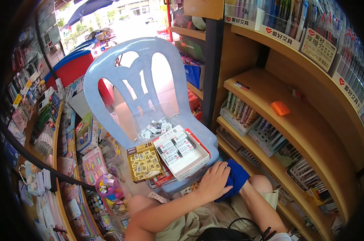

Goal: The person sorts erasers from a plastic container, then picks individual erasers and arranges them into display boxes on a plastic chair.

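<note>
A bunched blue cloth (237, 178) is in front of me at the chair's front right. My left hand (216, 180) lies over its left side with fingers bent around it. My right hand (245, 188) goes into the cloth from below, so its fingers are hidden. Just beyond sits a white box (194, 166) of small white-and-black eraser packs, on the seat of a light blue plastic chair (176, 74). Beside it are a yellow box (147, 162) of small erasers marked 2B and a clear tray (159, 127) of loose wrapped pieces.
Curved wooden shelves (270, 94) with pens and boxes stand close on the right; an orange object (280, 108) lies on one. Crowded stationery racks (65, 193) line the left. A purple basket (109, 188) stands near my left knee. Beyond the chair is a bright doorway.
</note>
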A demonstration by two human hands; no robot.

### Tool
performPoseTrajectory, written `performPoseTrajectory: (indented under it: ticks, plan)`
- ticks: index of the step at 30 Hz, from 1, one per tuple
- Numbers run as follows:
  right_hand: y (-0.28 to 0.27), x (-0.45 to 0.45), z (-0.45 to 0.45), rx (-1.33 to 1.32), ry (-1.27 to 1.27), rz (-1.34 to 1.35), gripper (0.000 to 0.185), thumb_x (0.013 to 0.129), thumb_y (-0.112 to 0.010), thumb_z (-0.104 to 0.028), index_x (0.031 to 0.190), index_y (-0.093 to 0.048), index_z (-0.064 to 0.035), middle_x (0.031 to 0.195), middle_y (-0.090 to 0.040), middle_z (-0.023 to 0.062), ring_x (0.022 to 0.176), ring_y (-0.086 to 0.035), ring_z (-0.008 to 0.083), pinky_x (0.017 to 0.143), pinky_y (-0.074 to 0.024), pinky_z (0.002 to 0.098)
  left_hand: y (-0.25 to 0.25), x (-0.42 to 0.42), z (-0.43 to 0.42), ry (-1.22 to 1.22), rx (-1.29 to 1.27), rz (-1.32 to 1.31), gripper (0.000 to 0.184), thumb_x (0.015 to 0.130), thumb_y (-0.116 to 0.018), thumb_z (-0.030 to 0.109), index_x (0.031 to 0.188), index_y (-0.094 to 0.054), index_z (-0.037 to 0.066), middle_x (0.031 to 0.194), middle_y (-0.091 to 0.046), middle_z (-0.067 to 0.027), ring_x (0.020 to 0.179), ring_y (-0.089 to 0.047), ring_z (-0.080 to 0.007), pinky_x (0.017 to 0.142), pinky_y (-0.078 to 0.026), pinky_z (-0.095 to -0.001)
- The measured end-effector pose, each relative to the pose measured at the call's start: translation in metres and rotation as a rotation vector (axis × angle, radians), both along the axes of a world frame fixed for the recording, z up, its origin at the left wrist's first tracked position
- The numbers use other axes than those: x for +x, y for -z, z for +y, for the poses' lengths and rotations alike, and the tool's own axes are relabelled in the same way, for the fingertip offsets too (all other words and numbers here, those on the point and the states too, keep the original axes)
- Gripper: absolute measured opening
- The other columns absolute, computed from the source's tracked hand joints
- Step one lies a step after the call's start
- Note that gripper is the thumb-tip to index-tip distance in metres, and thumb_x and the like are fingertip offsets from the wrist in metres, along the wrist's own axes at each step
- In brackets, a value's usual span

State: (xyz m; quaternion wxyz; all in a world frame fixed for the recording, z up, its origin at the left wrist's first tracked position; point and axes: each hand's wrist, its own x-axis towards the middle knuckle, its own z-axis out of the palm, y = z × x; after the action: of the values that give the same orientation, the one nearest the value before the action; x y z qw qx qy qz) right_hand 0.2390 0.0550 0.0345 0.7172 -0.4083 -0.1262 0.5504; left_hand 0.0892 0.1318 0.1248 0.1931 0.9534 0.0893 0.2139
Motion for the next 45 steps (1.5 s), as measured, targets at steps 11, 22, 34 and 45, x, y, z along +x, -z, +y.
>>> performPoseTrajectory:
  ticks: [11,22,34,45]
  plan:
    - [-0.001,-0.002,0.001,-0.032,0.009,-0.727,0.008,0.092,-0.053,-0.014,0.098,-0.056,-0.0103,0.092,-0.057,0.0042,0.084,-0.058,0.0168,0.073,-0.0471,0.03,0.002,-0.003,0.012,-0.028,-0.068,0.057,0.061,0.074,-0.076,0.029,0.118,-0.049,-0.002,0.123,-0.048,-0.0158,0.114,-0.048,-0.0332,0.094,-0.044,-0.0407]
    - [-0.028,-0.013,-0.001,-0.179,0.07,-0.823,0.009,0.093,-0.054,-0.017,0.092,-0.057,-0.0083,0.082,-0.059,0.004,0.077,-0.056,0.0138,0.066,-0.0441,0.0321,0.01,-0.002,0.015,-0.04,-0.192,0.089,0.066,0.076,-0.077,0.03,0.121,-0.043,-0.004,0.124,-0.047,-0.0207,0.114,-0.049,-0.0388,0.095,-0.045,-0.0424]
    - [-0.034,-0.001,0.0,0.052,-0.136,-0.073,0.018,0.092,-0.056,-0.014,0.105,-0.064,-0.0042,0.099,-0.067,0.0069,0.086,-0.065,0.0168,0.074,-0.054,0.0292,-0.001,-0.001,0.02,-0.014,-0.19,-0.181,0.064,0.078,-0.075,0.024,0.121,-0.037,-0.005,0.124,-0.046,-0.0219,0.112,-0.052,-0.0405,0.092,-0.046,-0.0409]
    - [-0.026,-0.004,-0.006,-0.034,-0.195,-0.996,0.035,0.1,-0.039,-0.028,0.117,-0.057,-0.0035,0.109,-0.063,0.0103,0.101,-0.061,0.0188,0.089,-0.0486,0.0325,-0.011,0.002,0.021,0.039,-0.218,-0.308,0.025,0.079,-0.071,0.011,0.098,-0.057,0.001,0.097,-0.06,-0.0131,0.092,-0.059,-0.0335,0.081,-0.049,-0.0388]
